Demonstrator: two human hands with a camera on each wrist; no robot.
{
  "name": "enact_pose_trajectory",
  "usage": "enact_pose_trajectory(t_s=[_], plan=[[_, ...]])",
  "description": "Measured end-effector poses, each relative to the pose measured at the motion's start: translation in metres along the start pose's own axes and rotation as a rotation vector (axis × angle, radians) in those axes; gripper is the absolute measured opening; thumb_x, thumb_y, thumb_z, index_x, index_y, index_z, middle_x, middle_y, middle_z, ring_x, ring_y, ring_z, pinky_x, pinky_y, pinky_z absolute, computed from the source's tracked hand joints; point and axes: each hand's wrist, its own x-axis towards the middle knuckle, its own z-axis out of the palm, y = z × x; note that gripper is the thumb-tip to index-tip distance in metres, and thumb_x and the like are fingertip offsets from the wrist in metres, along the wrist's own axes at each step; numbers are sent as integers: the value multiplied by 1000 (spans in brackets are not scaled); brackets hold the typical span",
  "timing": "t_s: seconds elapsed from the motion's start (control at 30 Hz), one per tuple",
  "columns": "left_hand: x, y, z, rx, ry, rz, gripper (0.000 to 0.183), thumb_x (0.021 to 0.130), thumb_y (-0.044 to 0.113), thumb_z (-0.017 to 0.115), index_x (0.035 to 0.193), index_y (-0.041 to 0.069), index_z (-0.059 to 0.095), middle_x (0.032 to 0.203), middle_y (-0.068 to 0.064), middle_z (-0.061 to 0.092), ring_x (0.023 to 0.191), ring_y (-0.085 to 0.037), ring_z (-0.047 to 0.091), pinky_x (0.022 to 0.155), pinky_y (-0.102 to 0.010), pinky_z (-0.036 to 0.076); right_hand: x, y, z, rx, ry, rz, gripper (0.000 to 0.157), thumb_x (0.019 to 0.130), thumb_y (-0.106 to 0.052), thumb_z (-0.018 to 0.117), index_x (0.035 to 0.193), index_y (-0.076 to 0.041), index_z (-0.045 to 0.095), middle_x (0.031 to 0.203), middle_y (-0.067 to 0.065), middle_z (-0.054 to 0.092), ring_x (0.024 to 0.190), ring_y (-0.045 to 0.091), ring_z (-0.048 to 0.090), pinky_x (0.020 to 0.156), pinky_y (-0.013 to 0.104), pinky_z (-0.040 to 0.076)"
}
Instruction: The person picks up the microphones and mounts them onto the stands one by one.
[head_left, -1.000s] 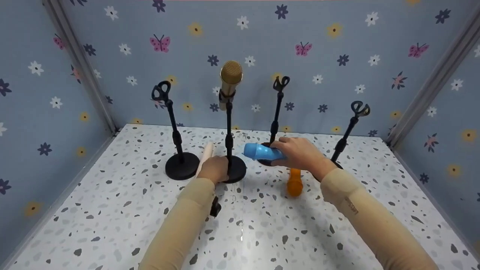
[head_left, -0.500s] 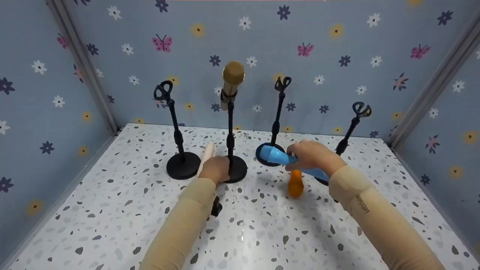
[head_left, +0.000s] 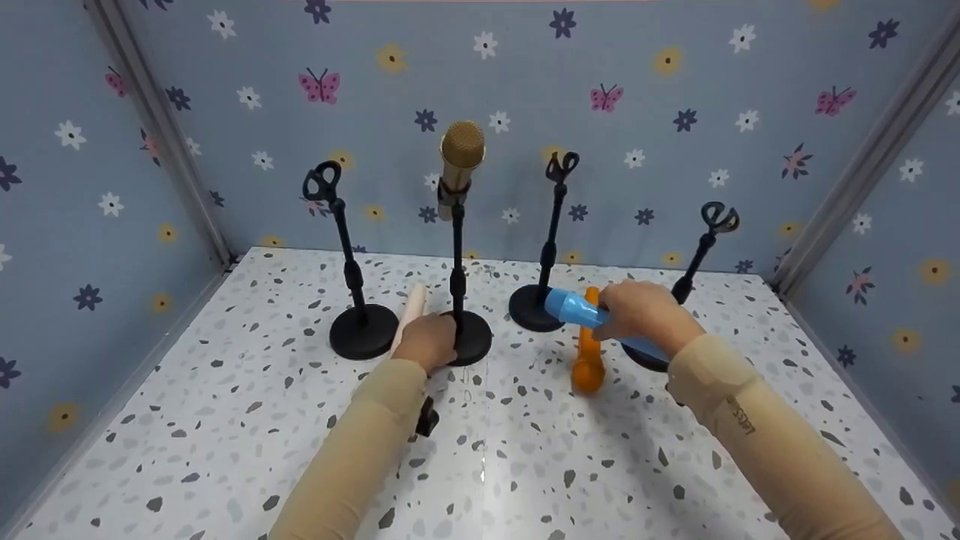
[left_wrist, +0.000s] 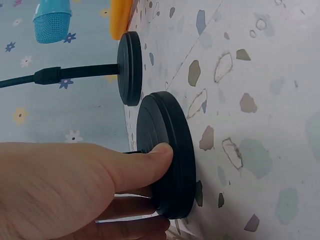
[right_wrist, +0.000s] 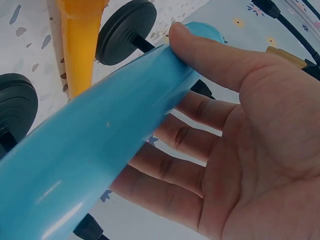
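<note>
My left hand (head_left: 426,341) pinches the edge of a round black base (left_wrist: 167,155), its thumb on top. That base carries the microphone stand whose clip holds a gold microphone (head_left: 461,154). Just left of the hand lies a pale pink microphone (head_left: 412,311), partly hidden by it. My right hand (head_left: 637,315) grips a blue microphone (head_left: 574,308) by its handle, raised over the table, head pointing left. In the right wrist view the thumb lies along the blue handle (right_wrist: 105,130) and the fingers reach beneath it. An orange microphone (head_left: 589,367) lies on the table under the blue one.
Three more black stands have bare clips: one at far left (head_left: 352,270), one right of the middle (head_left: 551,240), one at right (head_left: 697,262). A small black piece (head_left: 427,418) shows beside the left sleeve. A flowered wall (head_left: 510,75) closes the back of the speckled table (head_left: 525,465).
My right hand has moved right with the blue microphone, uncovering more of the orange one and the base behind it. The left hand stays on its stand base.
</note>
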Motion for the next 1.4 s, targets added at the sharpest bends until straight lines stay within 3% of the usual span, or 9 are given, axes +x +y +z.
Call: enact_pose_trajectory(t_s=[0.53,0.67,0.77,0.9,0.97,1.03,1.13,1.27,1.4], plan=[[-1,8,11,71,19,39,33,94,16,72,119,-4,67,107,-20,70,101,-36,68,84,-49,57,-13,18,7,53,-33,-34,55,90,-40,76,127,-1,66,115,16,69,95,31,65,87,54,55],[-2,19,12,45,64,107,25,90,15,76,108,-1,72,101,-20,71,94,-37,69,82,-49,57,-15,20,10,89,-27,-55,56,93,-40,73,131,0,63,118,17,68,97,31,64,90,54,53],[0,28,6,-38,56,225,24,89,21,78,102,2,75,98,-15,73,91,-33,69,82,-45,56,-18,21,8,110,-14,-83,54,95,-40,71,131,0,63,115,16,68,95,29,63,90,53,53],[9,35,-3,-254,-83,423,35,92,27,76,117,3,73,110,-12,73,99,-25,69,89,-38,55,-26,23,0,126,-47,-101,52,95,-40,71,128,-1,63,109,13,68,89,26,62,86,51,54],[15,37,-6,-387,-144,477,42,93,28,75,126,4,70,117,-12,72,104,-23,69,89,-35,56,-32,24,-3,129,-71,-104,52,95,-41,71,127,-1,63,108,12,68,86,25,63,84,51,55],[23,38,-8,-499,-168,490,41,94,27,75,127,3,69,118,-12,71,103,-23,69,83,-33,58,-37,27,-5,135,-81,-105,53,95,-41,71,127,0,63,107,12,68,84,24,63,83,50,55],[34,41,-11,-619,-124,453,39,96,25,73,128,3,67,120,-11,70,102,-23,68,75,-30,59,-43,30,-7,156,-64,-113,53,95,-42,71,127,-1,63,104,11,67,83,23,62,82,50,55],[50,48,-10,-685,-6,400,42,98,21,70,134,0,62,124,-16,66,108,-25,64,88,-33,55,-49,35,-7,167,-31,-137,46,95,-39,71,121,-1,65,96,8,65,80,22,59,78,45,54],[61,55,-5,-713,53,339,50,98,17,68,141,-3,52,131,-22,60,120,-29,58,103,-39,47,-50,35,-2,147,-32,-145,45,94,-37,73,119,0,65,91,5,64,78,21,58,76,44,54]])
